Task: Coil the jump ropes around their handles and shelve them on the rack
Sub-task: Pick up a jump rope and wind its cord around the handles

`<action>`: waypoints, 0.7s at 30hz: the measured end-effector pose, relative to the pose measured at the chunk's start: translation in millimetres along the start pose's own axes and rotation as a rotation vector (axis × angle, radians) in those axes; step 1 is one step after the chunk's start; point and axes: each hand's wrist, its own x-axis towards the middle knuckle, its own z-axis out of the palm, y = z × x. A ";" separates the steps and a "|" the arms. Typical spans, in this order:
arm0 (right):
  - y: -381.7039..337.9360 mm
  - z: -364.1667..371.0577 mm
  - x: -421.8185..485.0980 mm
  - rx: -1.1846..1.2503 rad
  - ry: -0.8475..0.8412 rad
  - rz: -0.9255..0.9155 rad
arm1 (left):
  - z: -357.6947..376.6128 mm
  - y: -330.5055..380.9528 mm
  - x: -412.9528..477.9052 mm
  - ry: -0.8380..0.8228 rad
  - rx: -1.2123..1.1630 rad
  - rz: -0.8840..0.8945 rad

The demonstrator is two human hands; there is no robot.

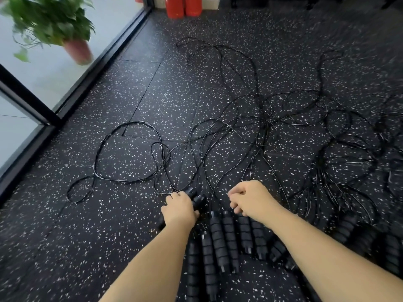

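Spreading out under and ahead of both hands, the black speckled floor (pixel 87 236) carries everything. The loose black cords of the jump ropes (pixel 267 120) sprawl in a tangle beyond the fingertips, and one wide loop (pixel 122 153) lies off to the left of the left hand. To the right of the right hand, a second heap of ropes (pixel 349 168) lies bunched, its ribbed handles nearest the person. Beneath the right wrist and between the two forearms, a row of foam handles (pixel 220 238) lies side by side on the floor, touching. Far ahead and left of the left hand, a potted plant (pixel 54 25) stands behind a glass wall (pixel 65 83). Far ahead, red cylinders (pixel 183 6) stand at the floor's edge. The left hand (pixel 180 209) is wrapped round a pair of handles (pixel 197 198) whose cord ends stick out past its fingers. The right hand (pixel 250 199) hovers just beside them with its fingers curled in; whether a cord is pinched there cannot be told.
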 end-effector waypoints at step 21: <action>-84.0 -48.4 -140.0 0.021 0.063 -0.119 | -221.7 -26.1 -135.7 0.029 -0.213 0.015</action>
